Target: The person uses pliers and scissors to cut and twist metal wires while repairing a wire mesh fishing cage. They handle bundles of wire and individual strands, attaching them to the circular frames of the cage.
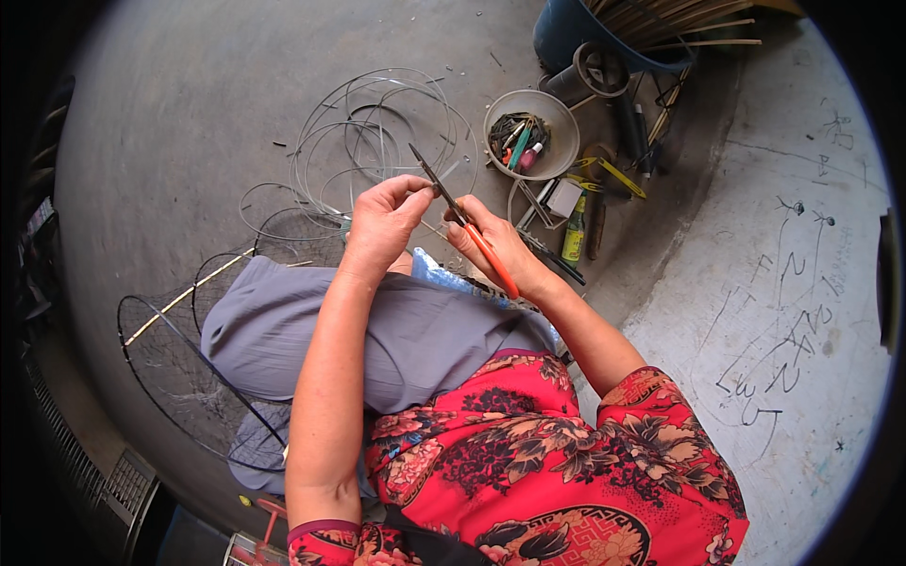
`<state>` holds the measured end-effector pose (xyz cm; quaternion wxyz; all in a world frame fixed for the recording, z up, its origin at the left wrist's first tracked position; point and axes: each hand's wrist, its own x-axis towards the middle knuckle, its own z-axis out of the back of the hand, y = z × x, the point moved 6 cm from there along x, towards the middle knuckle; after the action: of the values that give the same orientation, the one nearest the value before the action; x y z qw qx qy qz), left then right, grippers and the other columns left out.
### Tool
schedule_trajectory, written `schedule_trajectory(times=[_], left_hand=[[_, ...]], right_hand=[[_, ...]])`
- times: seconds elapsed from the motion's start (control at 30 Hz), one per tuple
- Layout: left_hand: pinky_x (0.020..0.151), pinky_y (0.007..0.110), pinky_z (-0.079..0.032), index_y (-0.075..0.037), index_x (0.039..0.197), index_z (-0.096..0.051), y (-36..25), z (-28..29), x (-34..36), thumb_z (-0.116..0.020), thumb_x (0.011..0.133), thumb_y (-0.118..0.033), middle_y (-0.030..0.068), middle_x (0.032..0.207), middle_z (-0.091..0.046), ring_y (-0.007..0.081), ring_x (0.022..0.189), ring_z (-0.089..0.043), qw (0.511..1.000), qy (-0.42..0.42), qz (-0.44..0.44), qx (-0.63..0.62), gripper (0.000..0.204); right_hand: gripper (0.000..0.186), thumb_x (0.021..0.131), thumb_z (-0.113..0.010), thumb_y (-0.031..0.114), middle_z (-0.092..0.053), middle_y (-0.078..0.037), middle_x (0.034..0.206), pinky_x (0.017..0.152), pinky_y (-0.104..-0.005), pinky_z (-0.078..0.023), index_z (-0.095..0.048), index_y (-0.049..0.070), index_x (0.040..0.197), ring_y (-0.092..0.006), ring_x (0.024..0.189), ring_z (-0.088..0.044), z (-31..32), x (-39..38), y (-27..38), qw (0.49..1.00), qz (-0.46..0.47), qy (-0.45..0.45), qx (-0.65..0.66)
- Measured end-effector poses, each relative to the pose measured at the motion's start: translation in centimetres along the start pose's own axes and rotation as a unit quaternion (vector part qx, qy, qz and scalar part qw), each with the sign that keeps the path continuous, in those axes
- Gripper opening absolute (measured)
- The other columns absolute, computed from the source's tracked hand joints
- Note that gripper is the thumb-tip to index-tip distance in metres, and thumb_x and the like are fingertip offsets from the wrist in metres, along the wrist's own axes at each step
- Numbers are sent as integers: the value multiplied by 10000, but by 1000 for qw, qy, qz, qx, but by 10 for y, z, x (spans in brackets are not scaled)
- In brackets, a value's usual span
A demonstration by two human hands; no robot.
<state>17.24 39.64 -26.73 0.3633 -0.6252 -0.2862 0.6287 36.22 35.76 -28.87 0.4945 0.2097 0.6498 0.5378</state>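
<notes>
The right hand's fingers are grasping a pair of orange-handled scissors with long, narrow dark blades (484,251), and the right hand (494,243) is pointing the tips toward eleven o'clock. The left hand's thumb and forefinger are pressing together right beside the blades, the left hand (385,215) sitting at nine o'clock of the tool; I cannot tell what, if anything, is being pinched. Both hands are hovering above the knees, where a blue-and-white patterned cloth (436,268) is showing, and a smooth grey cloth (429,325) is covering the lap at six o'clock.

At eight o'clock, a dark mesh net with black hoops (170,363) is lying beside the lap. At eleven o'clock, loose coils of thin silvery strand (382,135) are spreading over the grey concrete floor (203,123). At one o'clock, a pale round plastic bowl (568,127) is holding dark scraps plus green and pink items, and farther out a deep blue tub (557,36) is carrying long tan sticks (694,21). At two o'clock, a bright yellow-handled tool (623,179) is lying near the bowl; at three o'clock, a green bottle with a yellow label (574,236) is resting.
</notes>
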Motion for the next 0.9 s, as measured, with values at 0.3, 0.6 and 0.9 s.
schedule_trajectory(times=[0.3,0.6,0.9], left_hand=[[658,233,-455,-24,1127,-823,3,0,0,-762,1066,-147,-61,851,-712,14,749,-568,999,-15,8,32,150],[655,234,-456,-13,1122,-815,5,-1,1,-769,1056,-147,-60,841,-708,15,746,-569,1000,-5,3,19,157],[600,243,-420,-3,1099,-735,13,-8,2,-719,1058,-116,-30,811,-681,28,688,-549,997,34,41,56,121]], right_hand=[[603,1144,-636,563,-727,-171,1129,966,-406,-574,-562,28,1414,-244,1044,-716,-6,1,-2,999,20,-1,-50],[558,1127,-669,574,-622,-81,891,802,-349,-531,-614,32,1248,-158,847,-567,-7,-4,-9,999,-15,-29,9],[424,1104,-753,437,-600,6,817,627,-277,-460,-634,56,1249,-81,690,-508,-7,4,-26,986,-14,-121,112]])
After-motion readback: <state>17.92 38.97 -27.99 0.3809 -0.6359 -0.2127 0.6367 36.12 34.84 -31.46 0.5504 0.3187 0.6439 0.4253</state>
